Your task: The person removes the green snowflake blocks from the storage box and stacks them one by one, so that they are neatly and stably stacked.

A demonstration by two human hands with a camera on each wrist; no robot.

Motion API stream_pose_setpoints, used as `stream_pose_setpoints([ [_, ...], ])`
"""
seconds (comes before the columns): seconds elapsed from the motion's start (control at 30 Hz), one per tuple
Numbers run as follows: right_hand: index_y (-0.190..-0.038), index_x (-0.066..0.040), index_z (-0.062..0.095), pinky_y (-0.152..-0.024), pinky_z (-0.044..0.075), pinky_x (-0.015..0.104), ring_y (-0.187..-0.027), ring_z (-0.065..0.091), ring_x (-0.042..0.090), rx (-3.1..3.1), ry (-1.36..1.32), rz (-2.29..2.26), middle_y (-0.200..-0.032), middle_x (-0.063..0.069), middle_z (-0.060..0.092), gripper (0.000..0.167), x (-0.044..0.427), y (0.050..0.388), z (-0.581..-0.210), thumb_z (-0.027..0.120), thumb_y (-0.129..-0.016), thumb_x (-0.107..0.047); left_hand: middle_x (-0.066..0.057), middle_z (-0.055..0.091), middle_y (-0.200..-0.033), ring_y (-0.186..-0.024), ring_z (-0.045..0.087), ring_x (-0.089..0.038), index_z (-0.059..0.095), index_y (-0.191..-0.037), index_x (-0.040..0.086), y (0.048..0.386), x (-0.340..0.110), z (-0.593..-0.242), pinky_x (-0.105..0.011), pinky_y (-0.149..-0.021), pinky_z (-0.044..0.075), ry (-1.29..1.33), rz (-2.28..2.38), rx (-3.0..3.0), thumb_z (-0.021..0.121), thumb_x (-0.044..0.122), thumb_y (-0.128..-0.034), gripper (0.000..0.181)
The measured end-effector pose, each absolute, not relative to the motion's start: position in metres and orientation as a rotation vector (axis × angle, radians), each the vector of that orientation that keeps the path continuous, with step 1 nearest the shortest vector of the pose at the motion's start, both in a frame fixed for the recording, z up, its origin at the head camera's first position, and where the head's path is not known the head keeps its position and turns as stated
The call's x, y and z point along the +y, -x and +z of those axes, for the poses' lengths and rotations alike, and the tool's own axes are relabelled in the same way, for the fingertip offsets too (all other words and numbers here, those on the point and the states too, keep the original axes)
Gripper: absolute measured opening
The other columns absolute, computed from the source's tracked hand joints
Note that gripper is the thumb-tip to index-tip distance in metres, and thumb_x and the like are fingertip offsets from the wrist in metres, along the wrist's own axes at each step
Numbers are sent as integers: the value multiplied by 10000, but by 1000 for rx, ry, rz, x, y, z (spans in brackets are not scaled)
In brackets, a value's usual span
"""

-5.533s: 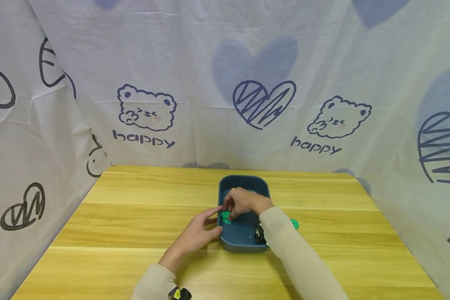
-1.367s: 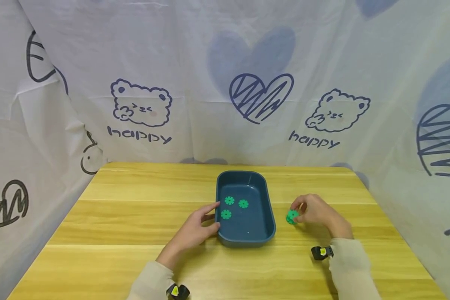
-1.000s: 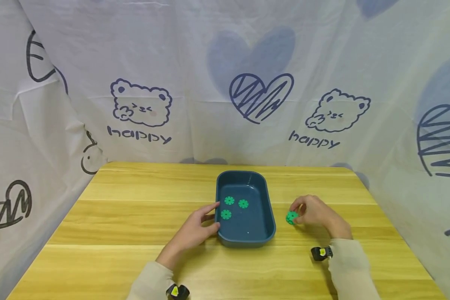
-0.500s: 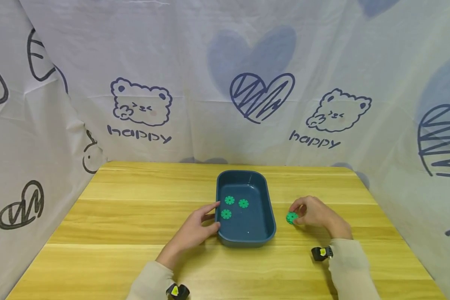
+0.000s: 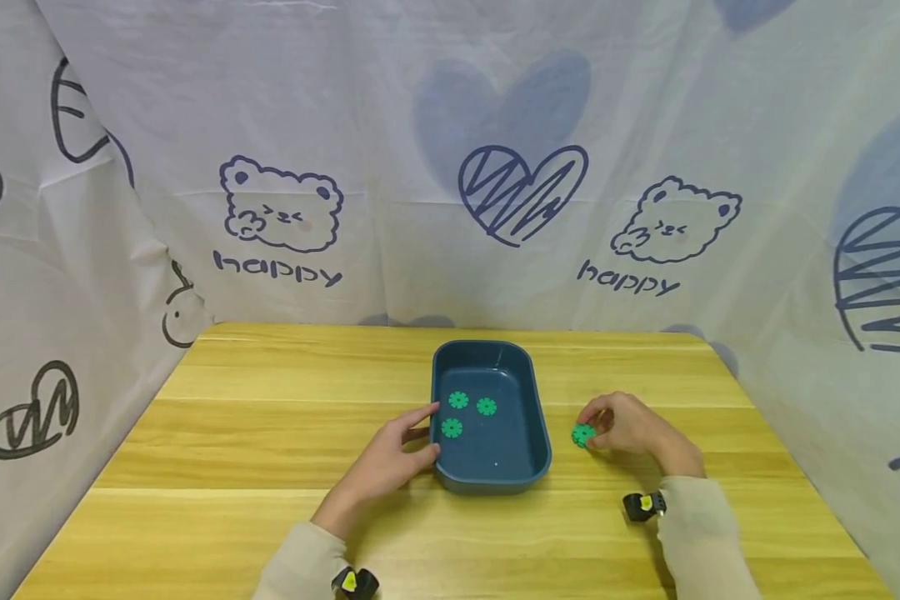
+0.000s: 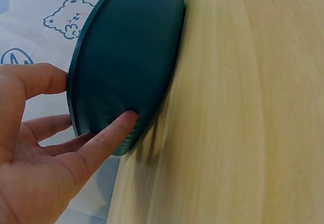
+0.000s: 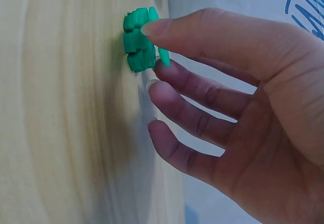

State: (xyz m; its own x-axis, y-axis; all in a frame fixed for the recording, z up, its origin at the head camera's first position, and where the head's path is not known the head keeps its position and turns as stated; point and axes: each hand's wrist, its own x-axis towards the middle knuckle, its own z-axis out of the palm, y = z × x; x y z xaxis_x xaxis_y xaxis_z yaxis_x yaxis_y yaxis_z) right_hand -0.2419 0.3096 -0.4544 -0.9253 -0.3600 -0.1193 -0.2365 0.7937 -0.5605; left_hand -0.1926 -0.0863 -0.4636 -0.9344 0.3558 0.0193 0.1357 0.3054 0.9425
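A dark blue oblong box (image 5: 510, 442) stands mid-table, with three green snowflake discs lying flat inside: one disc (image 5: 459, 400) at the back left, another disc (image 5: 487, 407) beside it, a third disc (image 5: 452, 428) nearer the front. My left hand (image 5: 385, 463) touches the box's left side; the left wrist view shows its thumb (image 6: 114, 133) extended along the outer wall. To the right of the box, my right hand (image 5: 626, 423) pinches the top disc (image 7: 165, 57) of a small stack of green snowflake discs (image 7: 137, 44). In the right wrist view that disc sits slightly apart from the stack.
The wooden table (image 5: 285, 417) runs back to a white printed cloth (image 5: 405, 250) hanging behind and at both sides. Each wrist carries a small black camera, one (image 5: 356, 582) on the left and one (image 5: 644, 505) on the right.
Over five seconds, my right hand has left the box for the stack at its right. Three discs now lie spread in the box. In the last second, both hands have barely moved.
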Motion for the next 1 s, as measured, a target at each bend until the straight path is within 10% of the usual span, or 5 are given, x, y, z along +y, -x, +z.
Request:
stream_pose_setpoints([
  [1.0,-1064,-26,754,-705,559,272,-820,621,160,2710,466,-891,-942,76,736,287,310,239,-454,854,-798,-60,-180,443,-1607,-1384,544,-457,481,-1545,108,192,-85,-463,-549,-1107,506,-446,1690,2372,654,90,-983,589],
])
